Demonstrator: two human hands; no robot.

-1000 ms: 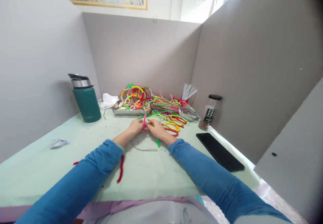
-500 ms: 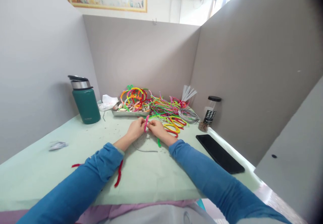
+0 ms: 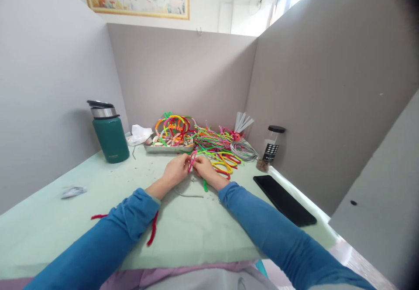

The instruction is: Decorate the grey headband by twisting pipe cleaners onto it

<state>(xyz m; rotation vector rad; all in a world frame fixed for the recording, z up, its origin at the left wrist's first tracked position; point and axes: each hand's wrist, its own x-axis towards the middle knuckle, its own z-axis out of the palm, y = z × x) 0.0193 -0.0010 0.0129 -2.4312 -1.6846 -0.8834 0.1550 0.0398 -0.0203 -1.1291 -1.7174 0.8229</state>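
A pink pipe cleaner [image 3: 194, 155], bent into a narrow loop, stands between my fingertips over the middle of the table. My left hand [image 3: 176, 169] pinches it from one side, and my right hand [image 3: 204, 168] is closed on its other side. The fingertips of both hands almost meet, and part of the loop is hidden behind them. Just below my right hand a green pipe cleaner end [image 3: 205, 185] shows. A thin grey wire [image 3: 191, 196] lies on the cloth nearer to me. Under my left forearm rests a red pipe cleaner [image 3: 152, 230], partly covered.
Behind my hands are a metal tray [image 3: 168, 149] with colourful pipe-cleaner shapes, a heap of loose pipe cleaners [image 3: 212, 137] and a wire coil [image 3: 244, 151]. A green bottle [image 3: 111, 139] stands left; a clear jar [image 3: 270, 149] and black phone-like slab [image 3: 284, 199] are right.
The pink pipe cleaner has turned from a nearly edge-on strip to a visible, tilted loop. Both hands stay in almost the same place. The camera view has shifted slightly.
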